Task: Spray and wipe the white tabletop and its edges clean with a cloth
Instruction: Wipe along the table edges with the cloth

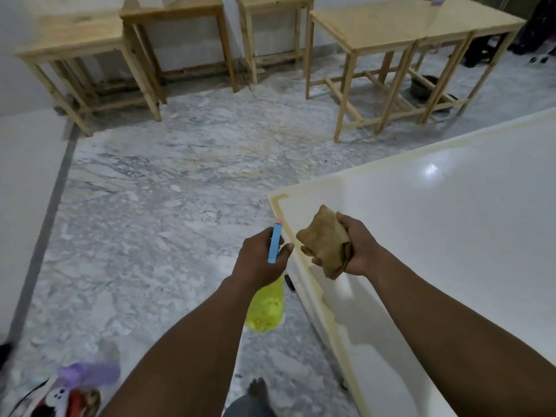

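Fingers [286,249] of left hand [260,261] grip spray bottle [266,308]; right hand [358,248] clutches tan cloth [326,240] above white tabletop [451,224].

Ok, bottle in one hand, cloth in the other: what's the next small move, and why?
Probably swing the bottle in the left hand over the tabletop corner and spray: it hangs over the floor, off the table's edge. The right hand holds the cloth bunched just above that corner, ready to wipe.
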`<action>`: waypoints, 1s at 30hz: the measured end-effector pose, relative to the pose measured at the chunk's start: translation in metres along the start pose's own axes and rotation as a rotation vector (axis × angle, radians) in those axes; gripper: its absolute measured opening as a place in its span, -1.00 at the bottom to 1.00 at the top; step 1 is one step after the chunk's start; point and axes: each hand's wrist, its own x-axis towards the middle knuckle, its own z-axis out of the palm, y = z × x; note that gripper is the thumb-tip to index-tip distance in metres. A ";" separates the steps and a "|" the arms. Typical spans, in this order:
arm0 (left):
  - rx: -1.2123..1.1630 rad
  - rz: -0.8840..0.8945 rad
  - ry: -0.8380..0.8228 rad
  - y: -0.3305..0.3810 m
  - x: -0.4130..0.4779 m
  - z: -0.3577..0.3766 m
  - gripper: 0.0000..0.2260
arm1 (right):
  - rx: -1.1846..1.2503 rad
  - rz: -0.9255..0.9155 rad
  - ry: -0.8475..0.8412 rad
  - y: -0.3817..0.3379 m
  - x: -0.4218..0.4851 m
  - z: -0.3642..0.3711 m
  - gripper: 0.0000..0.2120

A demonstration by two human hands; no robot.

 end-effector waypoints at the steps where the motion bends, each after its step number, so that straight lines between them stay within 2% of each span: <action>1: 0.007 -0.004 0.007 -0.007 0.007 0.000 -0.73 | -0.025 -0.004 0.011 -0.007 0.010 0.005 -0.51; 4: 0.005 0.013 -0.003 -0.033 0.040 -0.001 -0.74 | -0.117 -0.054 0.170 -0.037 0.047 0.025 -0.60; 7: 0.013 0.032 -0.035 -0.062 0.076 -0.003 -0.76 | -0.298 -0.227 0.362 -0.064 0.092 0.045 -0.58; 10: 0.012 0.022 -0.033 -0.086 0.107 -0.007 -0.77 | -0.764 -0.451 0.526 -0.074 0.139 0.070 -0.61; 13: -0.004 0.017 -0.039 -0.111 0.139 -0.012 -0.75 | -1.120 -0.566 0.514 -0.063 0.205 0.091 -0.59; 15: -0.004 0.033 -0.038 -0.126 0.155 -0.014 -0.75 | -1.416 -0.505 0.463 -0.036 0.243 0.100 -0.60; 17: -0.016 0.036 -0.042 -0.138 0.168 -0.016 -0.75 | -1.726 -0.438 0.550 -0.008 0.263 0.104 -0.58; 18: -0.019 0.036 -0.045 -0.140 0.170 -0.017 -0.75 | -1.814 -0.488 0.628 -0.003 0.263 0.105 -0.55; 19: -0.019 0.033 -0.051 -0.143 0.175 -0.018 -0.75 | -1.844 -0.571 0.681 -0.005 0.263 0.107 -0.53; 21: -0.017 0.042 -0.053 -0.148 0.182 -0.019 -0.76 | -1.869 -0.744 0.676 -0.013 0.272 0.106 -0.48; 25: -0.019 0.038 -0.078 -0.157 0.188 -0.012 -0.79 | -1.994 -0.730 0.440 -0.014 0.299 0.096 -0.45; 30: -0.020 0.033 -0.108 -0.161 0.187 -0.001 -0.81 | -1.961 -0.762 0.435 -0.001 0.302 0.084 -0.44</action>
